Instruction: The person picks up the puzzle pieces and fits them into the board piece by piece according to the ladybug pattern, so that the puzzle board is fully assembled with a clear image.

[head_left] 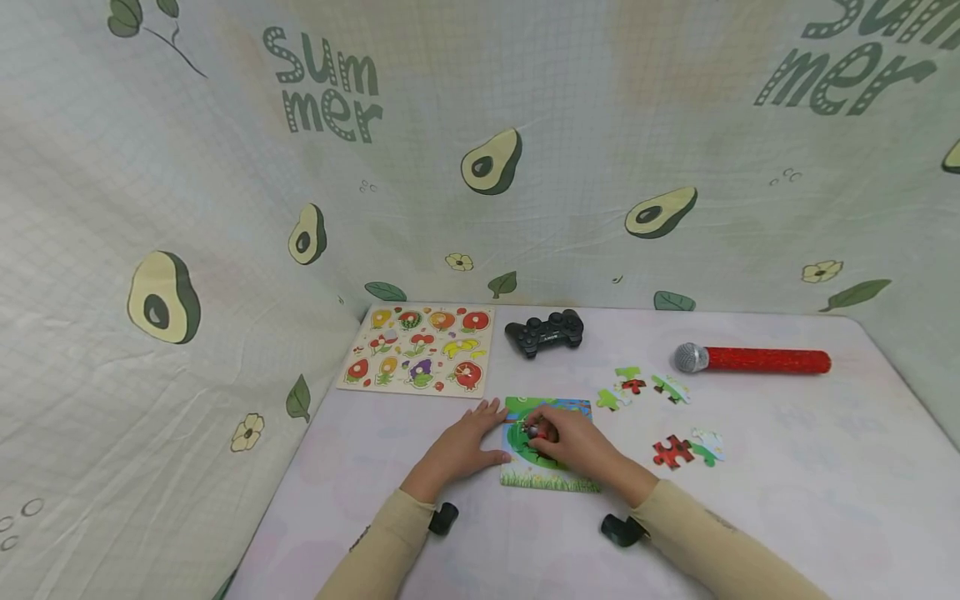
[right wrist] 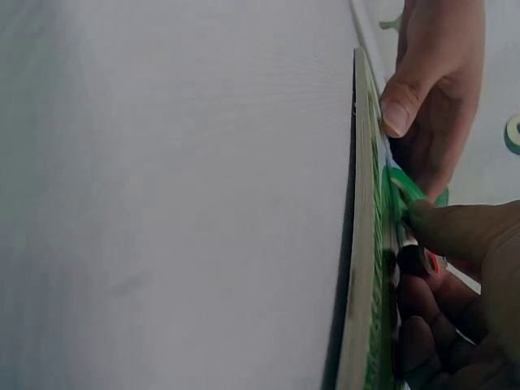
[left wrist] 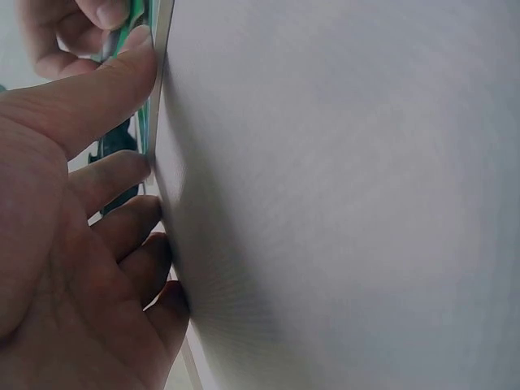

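A jigsaw board [head_left: 547, 481] with a green leaf picture and a grassy lower edge lies on the table. My left hand [head_left: 460, 447] rests along its left side, fingers spread; its thumb [left wrist: 134, 69] touches the board's edge in the left wrist view. Over the middle of the board, my right hand [head_left: 581, 443] pinches a puzzle piece [right wrist: 404, 188] between thumb and fingers. Green shows on that piece in the right wrist view, its far part hidden by the fingers. Loose red [head_left: 673, 451] and green-white pieces [head_left: 707, 447] lie right of the board.
More loose pieces [head_left: 611, 399] lie just beyond the board's upper right corner. A fruit peg puzzle [head_left: 417, 350] is at the back left, beside a black game controller [head_left: 546, 332]. Toward the back right lies a red microphone [head_left: 765, 360]. Patterned cloth [head_left: 555, 92] hangs behind the table.
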A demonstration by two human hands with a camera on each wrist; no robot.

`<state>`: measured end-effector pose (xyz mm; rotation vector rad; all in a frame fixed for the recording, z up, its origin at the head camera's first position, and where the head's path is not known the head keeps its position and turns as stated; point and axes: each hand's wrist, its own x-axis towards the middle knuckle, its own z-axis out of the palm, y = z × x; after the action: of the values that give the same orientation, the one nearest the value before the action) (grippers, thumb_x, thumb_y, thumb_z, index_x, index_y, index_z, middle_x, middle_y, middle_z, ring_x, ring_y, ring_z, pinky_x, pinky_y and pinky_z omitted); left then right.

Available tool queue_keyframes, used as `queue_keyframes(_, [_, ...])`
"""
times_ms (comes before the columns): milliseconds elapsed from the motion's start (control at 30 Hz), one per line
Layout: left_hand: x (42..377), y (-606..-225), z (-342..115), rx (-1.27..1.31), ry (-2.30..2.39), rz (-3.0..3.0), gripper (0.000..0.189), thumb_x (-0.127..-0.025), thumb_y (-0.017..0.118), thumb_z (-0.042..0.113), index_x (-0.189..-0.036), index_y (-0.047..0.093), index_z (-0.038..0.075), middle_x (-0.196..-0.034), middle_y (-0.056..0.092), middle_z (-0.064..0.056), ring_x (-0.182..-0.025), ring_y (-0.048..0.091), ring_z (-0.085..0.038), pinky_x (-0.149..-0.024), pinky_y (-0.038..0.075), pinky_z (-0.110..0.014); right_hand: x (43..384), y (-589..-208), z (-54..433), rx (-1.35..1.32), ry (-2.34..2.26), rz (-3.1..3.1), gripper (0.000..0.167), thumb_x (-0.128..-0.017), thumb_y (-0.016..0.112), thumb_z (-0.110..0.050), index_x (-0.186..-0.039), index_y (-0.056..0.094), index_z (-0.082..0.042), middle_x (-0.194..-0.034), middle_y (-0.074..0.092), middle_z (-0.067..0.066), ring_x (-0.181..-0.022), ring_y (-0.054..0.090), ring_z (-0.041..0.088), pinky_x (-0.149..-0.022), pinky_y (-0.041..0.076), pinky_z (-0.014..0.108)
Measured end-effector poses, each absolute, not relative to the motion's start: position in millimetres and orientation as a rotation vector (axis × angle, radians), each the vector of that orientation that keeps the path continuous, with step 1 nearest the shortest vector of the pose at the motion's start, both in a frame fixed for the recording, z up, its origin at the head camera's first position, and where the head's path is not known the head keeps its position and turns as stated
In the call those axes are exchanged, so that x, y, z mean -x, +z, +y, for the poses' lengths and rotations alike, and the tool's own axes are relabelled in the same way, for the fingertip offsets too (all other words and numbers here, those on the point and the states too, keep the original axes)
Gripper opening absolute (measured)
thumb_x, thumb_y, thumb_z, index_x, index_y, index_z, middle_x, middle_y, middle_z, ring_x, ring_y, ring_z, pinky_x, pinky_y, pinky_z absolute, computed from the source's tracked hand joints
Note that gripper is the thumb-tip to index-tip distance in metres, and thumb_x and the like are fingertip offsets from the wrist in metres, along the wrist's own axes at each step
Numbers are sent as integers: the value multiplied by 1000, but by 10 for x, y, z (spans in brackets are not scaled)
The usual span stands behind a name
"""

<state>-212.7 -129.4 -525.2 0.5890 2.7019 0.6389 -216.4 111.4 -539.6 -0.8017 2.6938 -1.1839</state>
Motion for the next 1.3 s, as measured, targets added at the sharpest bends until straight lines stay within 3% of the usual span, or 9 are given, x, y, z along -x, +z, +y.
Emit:
queue_keyframes(267, [2132,-5263,-1289,-548,634,2697,78,-90,76,43,-157,42,20,-166,30,0,-155,20,-23,-123,26,-49,2158,-5391,1050,821,-1164,2719,23,-92,78,-21,-111,68,-14,-80,56,-13,-67,49,2,-59,45,23])
queue_keyframes(567, [2128,-5263,-1292,-549,630,2707,79,-90,77,44,-157,42,20,-166,30,0,-155,21,-23,-123,27,-49,2136,-5385,1056,828,-1115,2765,34,-90,80,-22,-120,68,-12,-102,57,-3,-75,50,5,-63,47,22])
queue_keyframes(767, [2116,-5239,-1291,-557,646,2704,79,-90,77,43,-157,42,20,-166,30,-1,-154,22,-25,-122,28,-51,2134,-5385,1067,901,-1046,2774,37,-90,80,-23,-124,69,-16,-113,61,-5,-86,53,7,-74,50,27])
queue_keyframes(1300, [2124,-5228,-1285,-575,646,2700,77,-91,76,42,-156,43,18,-165,31,-2,-155,21,-24,-123,26,-49,2136,-5391,1059,894,-1037,2721,27,-92,77,-21,-119,75,-17,-106,56,-3,-82,50,8,-70,48,23])
